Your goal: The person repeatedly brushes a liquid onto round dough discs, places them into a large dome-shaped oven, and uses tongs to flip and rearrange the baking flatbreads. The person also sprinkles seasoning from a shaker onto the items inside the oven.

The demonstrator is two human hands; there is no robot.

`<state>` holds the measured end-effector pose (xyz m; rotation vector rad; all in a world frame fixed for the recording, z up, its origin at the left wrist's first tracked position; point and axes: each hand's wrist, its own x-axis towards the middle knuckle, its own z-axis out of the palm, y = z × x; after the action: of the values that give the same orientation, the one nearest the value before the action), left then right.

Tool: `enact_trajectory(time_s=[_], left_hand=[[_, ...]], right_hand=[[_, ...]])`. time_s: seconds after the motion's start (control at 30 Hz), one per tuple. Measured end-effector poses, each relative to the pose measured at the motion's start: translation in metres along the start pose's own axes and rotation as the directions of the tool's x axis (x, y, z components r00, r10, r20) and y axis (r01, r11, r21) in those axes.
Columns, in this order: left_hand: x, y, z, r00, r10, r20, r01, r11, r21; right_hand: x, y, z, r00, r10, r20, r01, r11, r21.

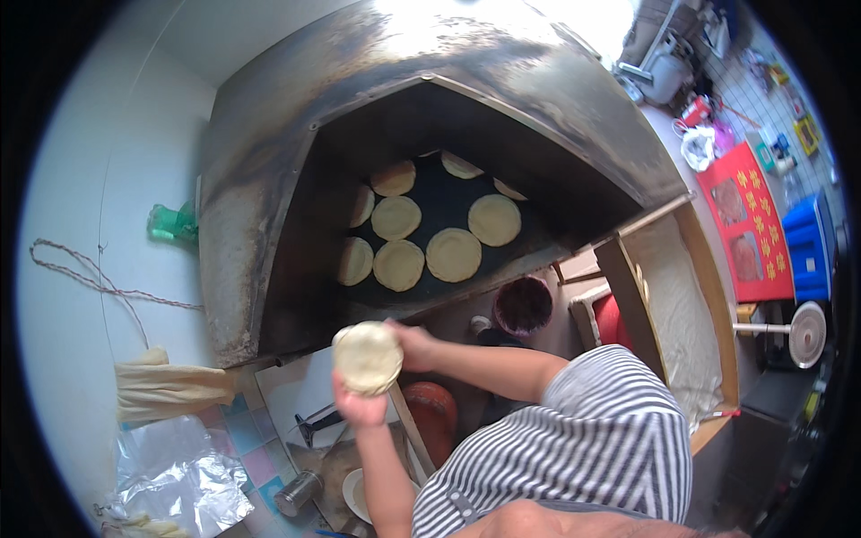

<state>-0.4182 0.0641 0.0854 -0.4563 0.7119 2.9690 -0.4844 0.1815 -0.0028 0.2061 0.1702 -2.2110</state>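
Observation:
My left hand [363, 403] supports a pale round of dough [368, 358] with a crimped rim, its fingers mostly hidden beneath. At the round's right edge is my right hand [414, 346], its fingers partly hidden behind the dough and slightly blurred. Both hands are just outside the near edge of a dark metal oven [259, 181] with a wide, angular opening. Inside, several flat dough rounds [454, 255] lie on the dark baking surface [440, 195]; some are partly cut off from view by the opening's sides.
Below my hands are a white board [289, 387], a black-handled tool [323, 424], a metal canister [298, 493] and a white plate [354, 494]. A cloth [171, 387] hangs left. Right are a dark-filled bucket [523, 306] and a cloth-lined wooden box [730, 350].

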Motion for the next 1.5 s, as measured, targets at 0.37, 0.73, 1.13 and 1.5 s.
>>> enact_trajectory(time_s=[0.37,0.73,1.13,1.5], left_hand=[[0.313,-0.173,-0.015,0.970,-0.090,-0.225,0.220,0.720,0.659],[0.348,-0.181,-0.031,0.924,-0.031,0.380,-0.326,-0.581,0.746],[0.245,-0.128,-0.023,0.931,0.005,0.365,-0.283,-0.621,0.731],[-0.115,0.030,-0.114,0.739,0.660,0.136,0.133,-0.341,0.931]], right_hand=[[-0.028,-0.273,-0.075,0.675,-0.723,0.149,-0.043,-0.240,-0.970],[0.011,-0.304,-0.135,0.648,-0.650,0.397,-0.439,-0.745,-0.502],[0.008,-0.285,-0.091,0.861,-0.498,0.104,-0.481,-0.863,-0.152],[0.066,0.086,0.054,0.824,0.317,0.470,0.530,-0.134,-0.838]])
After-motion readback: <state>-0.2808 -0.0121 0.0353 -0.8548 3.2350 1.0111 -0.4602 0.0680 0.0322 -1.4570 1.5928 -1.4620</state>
